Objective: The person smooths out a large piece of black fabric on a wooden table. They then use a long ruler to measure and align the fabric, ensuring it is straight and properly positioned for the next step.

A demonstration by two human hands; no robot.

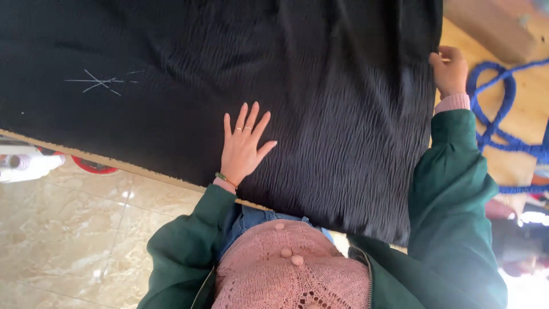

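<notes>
Closest to me, my left hand (243, 146) lies flat on the black crinkled fabric (320, 114), fingers spread wide and palm pressing down, gripping nothing. The cloth covers the bench (509, 154) under that palm and drapes over the near edge just right of my wrist, hanging down toward my green jacket sleeve (452, 189).

Further out, my right hand (449, 70) is pinched shut on the fabric's side edge, thumb and fingers clamped on the hem — the two hands well apart, with the crinkled stretch between them.

Past the right hand a blue rope (494, 109) loops over the bare wood, just beside the cloth edge. Far off to the left of my flat hand, white chalk marks (100, 82) cross on the smoother part of the fabric.

My worry: if the right hand pulls harder than the left holds, I judge the cloth will skew and the chalk marks drift off line. The overhanging part could also drag the whole piece toward the tiled floor (74, 229) — its weight hangs off the edge.
</notes>
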